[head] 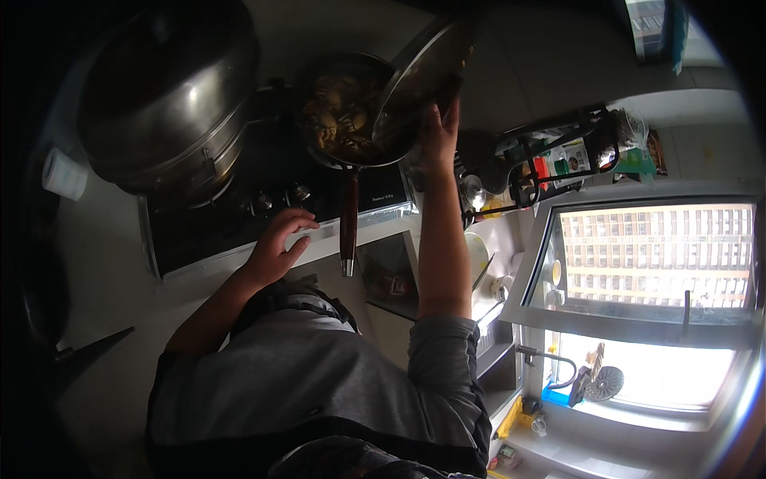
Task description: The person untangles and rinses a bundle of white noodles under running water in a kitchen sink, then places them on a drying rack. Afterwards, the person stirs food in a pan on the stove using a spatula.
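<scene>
My right hand (440, 135) holds up a round pan lid (422, 72) with a metal rim, tilted on edge over the right side of a frying pan (372, 163). Where the fingers grip the lid is dark and partly hidden. Browned pieces of food (338, 120) lie in dark sauce in the pan. Its dark wooden handle (349, 218) points towards me across the front edge of the black gas cooktop (203, 239). To the left of that handle, my left hand (280, 242) hovers with fingers apart and nothing in it, just below two control knobs (297, 194).
A large lidded steel steamer pot (173, 114) stands on the cooktop's left side. Beside it is a white paper roll (64, 173). On the right are a black rack (538, 161) with bottles and packets, a sink (499, 377), a faucet (553, 359) and a window frame (628, 326).
</scene>
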### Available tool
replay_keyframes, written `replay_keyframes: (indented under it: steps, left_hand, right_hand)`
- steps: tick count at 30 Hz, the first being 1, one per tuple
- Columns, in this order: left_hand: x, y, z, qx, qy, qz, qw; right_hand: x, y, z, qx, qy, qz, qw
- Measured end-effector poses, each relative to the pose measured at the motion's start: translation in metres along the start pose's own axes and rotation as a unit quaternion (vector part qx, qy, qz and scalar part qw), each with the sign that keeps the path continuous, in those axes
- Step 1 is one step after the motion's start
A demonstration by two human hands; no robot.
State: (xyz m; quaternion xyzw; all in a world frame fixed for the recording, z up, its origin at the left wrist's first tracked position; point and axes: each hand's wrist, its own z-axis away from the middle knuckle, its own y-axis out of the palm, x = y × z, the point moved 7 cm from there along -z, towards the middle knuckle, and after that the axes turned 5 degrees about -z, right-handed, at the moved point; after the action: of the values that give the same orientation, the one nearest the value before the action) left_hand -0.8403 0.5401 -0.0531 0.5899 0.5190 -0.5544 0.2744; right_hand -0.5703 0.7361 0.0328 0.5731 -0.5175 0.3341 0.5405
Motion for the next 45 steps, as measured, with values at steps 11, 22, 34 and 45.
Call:
replay_keyframes:
  steps: [11, 22, 34, 45]
  left_hand:
    - [-0.005, 0.002, -0.004, 0.007, 0.030, 0.002, 1.000]
    - [0.003, -0.010, 0.005, 0.005, 0.014, 0.009, 1.000]
    - [0.006, -0.016, -0.011, -0.026, -0.004, 0.142, 0.989]
    - [-0.062, 0.022, 0.019, 0.021, 0.054, 0.157, 0.986]
  right_hand:
    - [-0.027, 0.000, 0.035, -0.050, 0.014, -0.145, 0.988]
    - [-0.029, 0.002, 0.034, -0.005, 0.044, -0.316, 0.948]
    - [-0.009, 0.070, 0.083, 0.030, 0.147, -0.649, 0.746]
    - [0.022, 0.040, 0.206, 0.115, 0.104, -0.672, 0.725]
